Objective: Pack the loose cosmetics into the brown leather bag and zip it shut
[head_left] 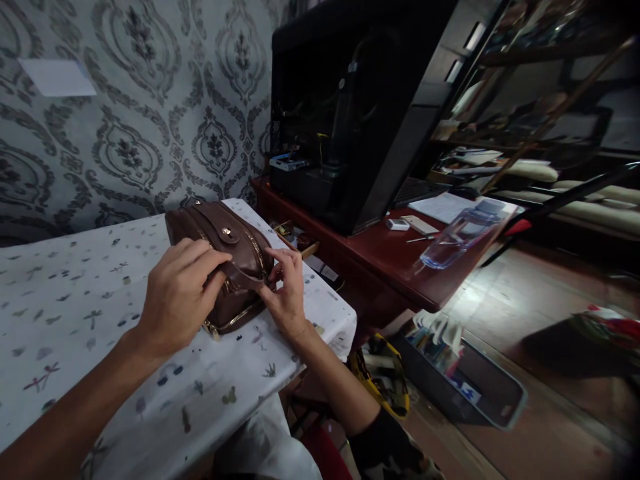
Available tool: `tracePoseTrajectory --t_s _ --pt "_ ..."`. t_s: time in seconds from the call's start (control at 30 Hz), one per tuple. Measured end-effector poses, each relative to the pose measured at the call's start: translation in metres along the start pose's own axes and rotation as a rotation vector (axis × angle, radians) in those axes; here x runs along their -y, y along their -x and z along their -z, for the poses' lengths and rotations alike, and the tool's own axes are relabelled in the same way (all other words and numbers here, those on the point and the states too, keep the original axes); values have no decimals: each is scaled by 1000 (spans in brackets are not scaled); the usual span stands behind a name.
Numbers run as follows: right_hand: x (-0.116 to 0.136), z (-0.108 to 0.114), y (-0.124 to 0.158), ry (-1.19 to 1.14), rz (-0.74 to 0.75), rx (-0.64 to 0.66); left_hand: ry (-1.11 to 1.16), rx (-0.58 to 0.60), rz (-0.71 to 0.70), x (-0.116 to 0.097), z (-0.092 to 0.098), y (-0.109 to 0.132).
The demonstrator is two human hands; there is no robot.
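A brown leather handbag [220, 223] with gold zippers and a round gold stud lies on the patterned white tablecloth [90, 287]. Its short brown strap [246, 279] is raised a little at the near end. My left hand [180, 290] pinches the strap's left part between thumb and fingers. On the other side, my right hand [290, 293] has its thumb against the strap's right end, with its fingers curled close to the bag's side. What exactly lies between the right fingertips is partly hidden. A gold zipper pull [214, 331] hangs at the bag's lower left corner.
Right of the table stands a dark red desk [370, 260] bearing an open black computer case [345, 120], a clear plastic bottle [457, 237] and papers [440, 205]. On the floor are a grey bin [465, 380] and a yellow-edged container [383, 373]. Wallpaper rises behind.
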State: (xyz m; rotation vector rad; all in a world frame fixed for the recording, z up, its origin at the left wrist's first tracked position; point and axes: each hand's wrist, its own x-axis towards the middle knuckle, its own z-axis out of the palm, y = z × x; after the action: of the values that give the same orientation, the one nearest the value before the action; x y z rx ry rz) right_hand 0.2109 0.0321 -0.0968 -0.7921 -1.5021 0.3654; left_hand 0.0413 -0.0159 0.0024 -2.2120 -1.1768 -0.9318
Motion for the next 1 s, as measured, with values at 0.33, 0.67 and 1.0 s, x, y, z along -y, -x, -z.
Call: tracePoseTrajectory --t_s 0.33,0.67,1.0 --pt "0 2 -1 51 28 11 -145 -76 -262 -10 -1 16" --pt "1 2 -1 39 14 15 -129 -93 -304 -13 -3 26" --pt "1 2 -2 45 64 5 -130 -79 -315 -16 -4 29"
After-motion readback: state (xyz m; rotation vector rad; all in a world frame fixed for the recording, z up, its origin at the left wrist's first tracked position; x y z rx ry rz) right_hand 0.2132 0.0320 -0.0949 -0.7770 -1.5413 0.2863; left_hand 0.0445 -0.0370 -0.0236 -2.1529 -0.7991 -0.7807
